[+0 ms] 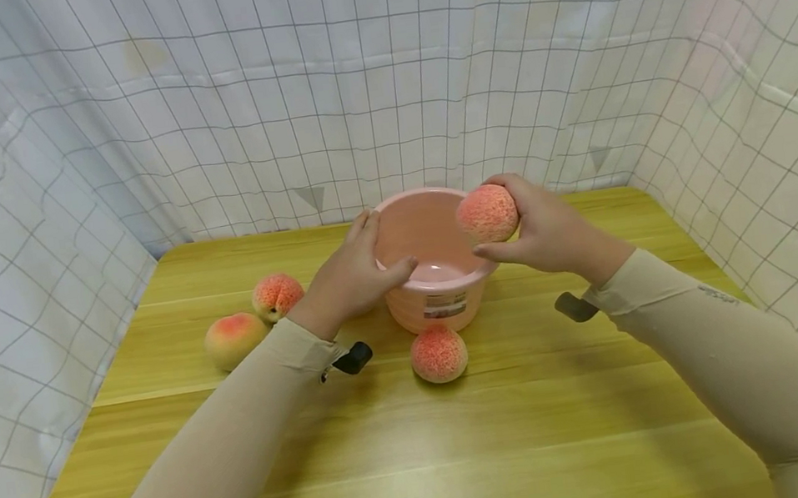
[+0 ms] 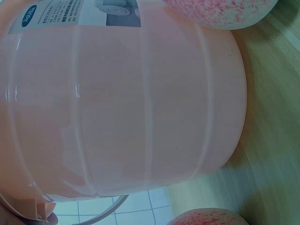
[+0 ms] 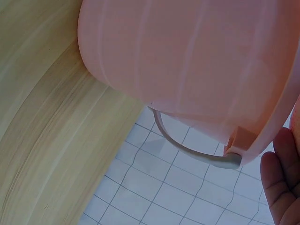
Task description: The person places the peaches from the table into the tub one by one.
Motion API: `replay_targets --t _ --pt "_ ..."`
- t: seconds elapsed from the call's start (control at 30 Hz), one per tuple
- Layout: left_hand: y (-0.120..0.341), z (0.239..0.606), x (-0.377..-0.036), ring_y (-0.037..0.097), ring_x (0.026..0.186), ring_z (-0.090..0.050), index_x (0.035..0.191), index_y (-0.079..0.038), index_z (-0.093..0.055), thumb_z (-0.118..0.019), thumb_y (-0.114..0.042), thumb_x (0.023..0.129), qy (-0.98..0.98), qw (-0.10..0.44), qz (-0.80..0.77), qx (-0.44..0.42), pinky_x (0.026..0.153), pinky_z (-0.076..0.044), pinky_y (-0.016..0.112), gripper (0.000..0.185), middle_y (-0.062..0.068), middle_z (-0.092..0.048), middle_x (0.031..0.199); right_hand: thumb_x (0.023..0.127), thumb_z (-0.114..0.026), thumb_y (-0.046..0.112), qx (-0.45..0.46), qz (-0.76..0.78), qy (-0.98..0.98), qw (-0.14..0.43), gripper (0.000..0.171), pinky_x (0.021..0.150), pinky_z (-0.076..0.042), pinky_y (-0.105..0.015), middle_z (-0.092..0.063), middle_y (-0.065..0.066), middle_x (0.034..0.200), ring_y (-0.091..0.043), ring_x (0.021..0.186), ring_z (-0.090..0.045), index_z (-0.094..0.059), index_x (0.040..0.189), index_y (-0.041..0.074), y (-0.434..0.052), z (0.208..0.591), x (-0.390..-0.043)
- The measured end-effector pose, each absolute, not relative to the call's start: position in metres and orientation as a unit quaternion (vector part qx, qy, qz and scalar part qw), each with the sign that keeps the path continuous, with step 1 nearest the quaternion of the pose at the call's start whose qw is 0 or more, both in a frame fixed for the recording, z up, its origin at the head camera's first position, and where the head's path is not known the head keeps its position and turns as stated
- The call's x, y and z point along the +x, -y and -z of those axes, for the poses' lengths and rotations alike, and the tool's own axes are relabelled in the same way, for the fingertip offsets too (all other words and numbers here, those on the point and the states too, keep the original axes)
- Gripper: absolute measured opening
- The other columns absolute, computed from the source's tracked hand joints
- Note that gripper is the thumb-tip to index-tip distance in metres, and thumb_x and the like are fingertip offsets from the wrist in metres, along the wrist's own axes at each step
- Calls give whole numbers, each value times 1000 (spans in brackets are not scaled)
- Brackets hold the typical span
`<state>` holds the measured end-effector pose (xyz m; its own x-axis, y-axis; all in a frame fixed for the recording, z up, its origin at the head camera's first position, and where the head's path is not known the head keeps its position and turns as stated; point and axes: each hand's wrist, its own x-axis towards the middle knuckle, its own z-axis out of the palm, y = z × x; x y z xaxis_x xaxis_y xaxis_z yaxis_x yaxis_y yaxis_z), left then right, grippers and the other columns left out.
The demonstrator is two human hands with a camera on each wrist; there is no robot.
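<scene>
pinched in the right hand [image 1: 552, 233], a speckled pink foam peach [image 1: 488, 213] hovers over the round pink plastic bucket [image 1: 437, 298], whose rim the left hand [image 1: 350, 276] grips; bucket looks empty, three peaches [image 1: 439, 354] remain on the wooden table [image 1: 425, 447].

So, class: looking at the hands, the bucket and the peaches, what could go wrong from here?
1. The right hand holds a peach right at the rim of the pink bucket; released there, it might bounce outside.
2. The left hand grips the rim; pulling could tip the bucket.
3. The front peach might roll if the bucket shifts.
</scene>
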<state>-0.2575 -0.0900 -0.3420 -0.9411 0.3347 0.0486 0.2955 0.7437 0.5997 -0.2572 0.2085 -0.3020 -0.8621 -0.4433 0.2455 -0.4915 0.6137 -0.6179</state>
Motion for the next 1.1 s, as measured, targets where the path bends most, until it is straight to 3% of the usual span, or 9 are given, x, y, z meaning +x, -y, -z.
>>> replay_targets --t 0.77,1.1 --pt "90 342 -258 40 161 -24 171 -12 -10 -58 -66 94 -936 32 -308 168 124 -33 63 106 10 -3 179 84 -90 24 274 -348 896 31 79 89 -62 -47 -65 -13 129 -28 108 -69 -45 147 6 -195 305 -259" --pt "90 342 -258 40 160 -26 171 -13 -10 -58 -66 94 -935 34 -311 166 123 -34 62 106 10 -4 179 84 -90 24 281 -361 889 24 81 95 -60 -47 -65 -11 129 -26 112 -69 -44 148 7 -187 306 -261"
